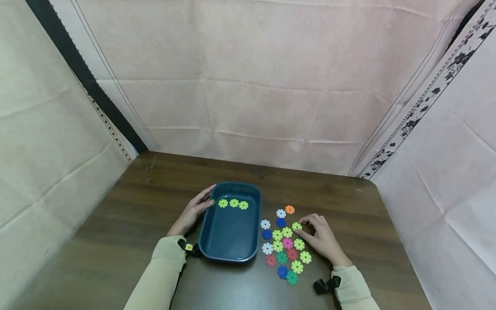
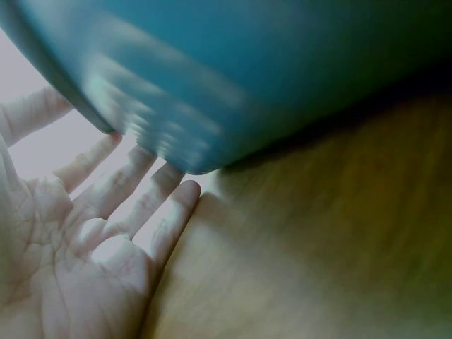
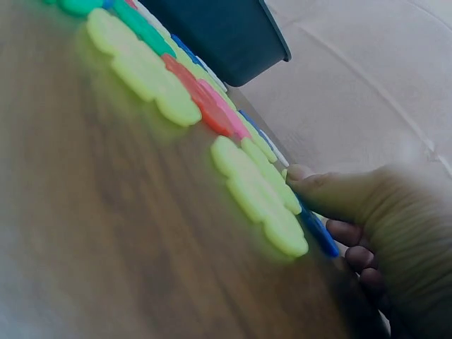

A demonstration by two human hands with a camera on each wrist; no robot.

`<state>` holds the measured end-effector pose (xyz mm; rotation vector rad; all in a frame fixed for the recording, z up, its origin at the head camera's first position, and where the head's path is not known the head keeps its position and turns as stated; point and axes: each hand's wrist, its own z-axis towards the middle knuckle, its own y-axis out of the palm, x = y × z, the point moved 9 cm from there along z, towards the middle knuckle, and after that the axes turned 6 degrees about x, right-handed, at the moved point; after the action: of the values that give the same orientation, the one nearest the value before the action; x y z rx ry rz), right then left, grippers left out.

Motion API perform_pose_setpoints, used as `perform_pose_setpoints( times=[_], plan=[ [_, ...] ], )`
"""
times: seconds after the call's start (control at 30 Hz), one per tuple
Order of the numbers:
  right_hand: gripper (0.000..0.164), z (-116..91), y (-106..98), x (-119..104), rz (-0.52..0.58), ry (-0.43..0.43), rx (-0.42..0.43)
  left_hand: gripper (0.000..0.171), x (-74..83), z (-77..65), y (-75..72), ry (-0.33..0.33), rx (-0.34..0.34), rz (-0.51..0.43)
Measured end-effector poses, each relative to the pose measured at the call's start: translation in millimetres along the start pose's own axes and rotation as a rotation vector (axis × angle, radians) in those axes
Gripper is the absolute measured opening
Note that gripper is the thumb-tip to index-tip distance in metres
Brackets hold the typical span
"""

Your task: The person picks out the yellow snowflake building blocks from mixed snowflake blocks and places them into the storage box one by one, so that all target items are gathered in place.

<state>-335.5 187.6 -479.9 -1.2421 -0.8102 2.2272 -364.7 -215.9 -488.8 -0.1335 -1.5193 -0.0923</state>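
Observation:
My left hand [image 1: 194, 209] lies along the left side of a blue tray [image 1: 228, 241], fingers straight and touching its outer wall in the left wrist view. Its thumb reaches the rim. Three yellow-green flower-shaped pieces [image 1: 234, 203] sit in a row at the tray's far end. To the right of the tray, my right hand [image 1: 320, 236] pinches another yellow-green flower-shaped piece [image 1: 296, 226] between thumb and index finger, at the edge of a spread of similar pieces. The other right fingers are partly hidden behind the thumb in the right wrist view.
Several flower-shaped pieces lie close together on the wooden table [image 1: 128, 241]: yellow-green, white [image 1: 267, 248], blue [image 1: 283, 271], green [image 1: 292, 277], red [image 1: 271, 260], pink [image 1: 287, 243] and orange [image 1: 289, 209]. Pale cloth [image 1: 248, 107] hangs behind the table and at both sides.

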Motion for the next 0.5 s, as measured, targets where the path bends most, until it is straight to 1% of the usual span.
perform_pose_setpoints(
  times=[0.13, 0.27, 0.5],
  plan=[
    [0.026, 2.6, -0.4, 1.5, -0.004, 0.009, -0.005, 0.053, 0.4, 2.3, -0.8, -0.006, -0.002, 0.004],
    [0.027, 3.4, -1.7, 2.0, 0.011, 0.008, 0.011, 0.053, 0.9, 3.2, -0.7, -0.001, -0.005, 0.005],
    [0.022, 0.7, -4.0, 3.2, 0.083, 0.041, 0.040, 0.053, -0.2, 0.1, -0.6, -0.007, 0.001, 0.007]
  ],
)
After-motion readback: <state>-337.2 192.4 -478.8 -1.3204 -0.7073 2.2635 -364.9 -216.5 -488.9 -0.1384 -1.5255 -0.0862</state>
